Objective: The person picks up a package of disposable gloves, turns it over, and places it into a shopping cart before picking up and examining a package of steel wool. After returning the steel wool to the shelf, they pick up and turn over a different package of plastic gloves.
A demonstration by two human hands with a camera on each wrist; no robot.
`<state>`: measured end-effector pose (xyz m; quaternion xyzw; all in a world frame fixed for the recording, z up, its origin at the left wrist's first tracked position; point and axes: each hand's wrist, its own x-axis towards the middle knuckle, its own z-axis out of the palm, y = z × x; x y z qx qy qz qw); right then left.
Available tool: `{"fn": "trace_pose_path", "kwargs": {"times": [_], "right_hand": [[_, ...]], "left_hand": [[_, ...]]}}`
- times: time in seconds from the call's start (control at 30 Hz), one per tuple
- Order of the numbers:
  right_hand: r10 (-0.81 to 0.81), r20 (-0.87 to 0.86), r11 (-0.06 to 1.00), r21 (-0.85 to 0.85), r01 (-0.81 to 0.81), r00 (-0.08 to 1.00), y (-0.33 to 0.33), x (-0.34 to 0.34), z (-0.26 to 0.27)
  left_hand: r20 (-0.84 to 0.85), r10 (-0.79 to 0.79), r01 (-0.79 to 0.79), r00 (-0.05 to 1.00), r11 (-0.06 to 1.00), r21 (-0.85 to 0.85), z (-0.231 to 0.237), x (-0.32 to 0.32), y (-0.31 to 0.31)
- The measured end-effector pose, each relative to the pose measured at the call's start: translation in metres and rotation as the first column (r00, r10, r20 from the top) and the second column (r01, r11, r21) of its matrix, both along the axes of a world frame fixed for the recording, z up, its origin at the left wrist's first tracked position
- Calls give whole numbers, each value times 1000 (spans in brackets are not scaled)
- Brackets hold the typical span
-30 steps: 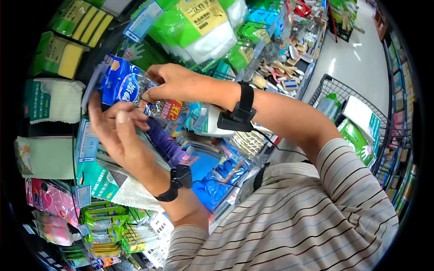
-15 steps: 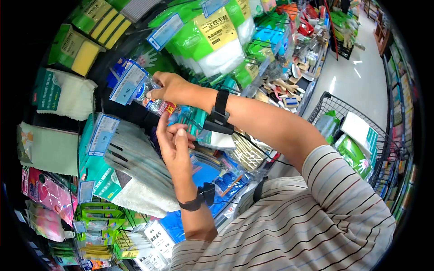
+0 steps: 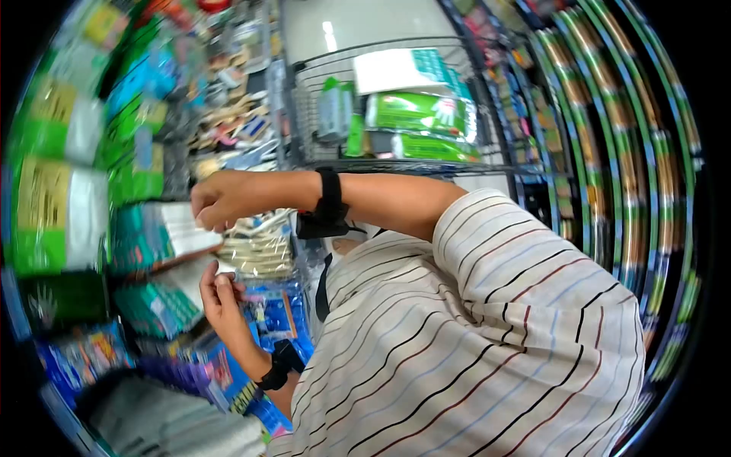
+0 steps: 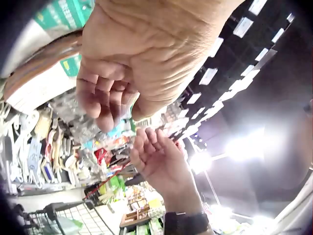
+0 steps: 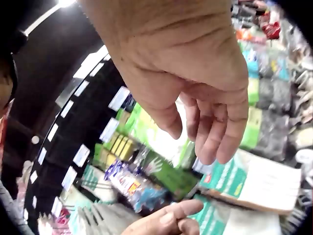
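Observation:
My right hand (image 3: 232, 199) hangs over the shelf goods with loosely curled fingers and holds nothing. In the right wrist view its fingers and thumb are apart with nothing between them. Below it, my left hand (image 3: 222, 301) is also bare, its fingers loosely bent, as the left wrist view shows too. Nearest to the hands are teal-and-white cloth packs (image 3: 141, 236) and a clear bag of pale sticks (image 3: 263, 247). A blue packet of scouring balls (image 5: 137, 186) hangs on the rack, away from both hands, beside a dark green glove pack (image 5: 164, 169).
A wire shopping cart (image 3: 487, 126) stands beyond my right forearm, holding green packs (image 3: 415, 114) and a white-and-teal pack (image 3: 396, 70). Brushes and wooden utensils (image 3: 236, 114) fill the shelf ahead. Another stocked shelf (image 3: 601, 129) lines the right side of the aisle.
The right hand has let go of the blue packet, which stays on the rack. Both hands have drawn back from it, and the head view has swung right toward the cart.

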<state>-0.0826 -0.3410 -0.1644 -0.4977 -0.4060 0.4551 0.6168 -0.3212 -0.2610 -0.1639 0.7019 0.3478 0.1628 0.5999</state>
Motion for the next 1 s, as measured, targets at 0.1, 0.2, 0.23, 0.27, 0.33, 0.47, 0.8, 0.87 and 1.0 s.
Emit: {"fn": "trace_pose_path", "kwargs": {"times": [0.1, 0.2, 0.23, 0.27, 0.33, 0.47, 0.8, 0.87, 1.0], "right_hand": [[-256, -54, 965, -80, 251, 965, -75, 42, -22], [-457, -77, 882, -166, 440, 886, -157, 74, -37], [-507, -101, 856, -173, 487, 856, -185, 85, -45], [-555, -103, 822, -220, 525, 826, -214, 95, -48], [-670, -78, 721, -307, 621, 738, -271, 115, -52], [-868, 58, 409, -477, 778, 492, -374, 139, -71], [-946, 286, -74, -648, 758, 152, -535, 164, -235], [-954, 195, 17, -721, 692, 226, -543, 168, -250], [-927, 138, 116, -778, 617, 349, -544, 174, -264]], "left_hand": [[-1, -163, 163, 987, 987, -9, -1, 42, -19], [-20, -250, 249, 968, 968, -19, 5, 85, -40], [-35, -274, 274, 961, 962, -11, 5, 97, -46], [-25, -306, 306, 952, 952, -17, 7, 109, -56], [-20, -370, 370, 929, 929, 4, 7, 132, -78], [-125, -484, 488, 866, 873, -5, 7, 166, -118], [-154, -562, 557, 813, 827, -76, -12, 224, -188], [-169, -572, 567, 803, 820, -80, -14, 230, -197], [-202, -571, 569, 796, 819, -74, -17, 237, -212]]}}
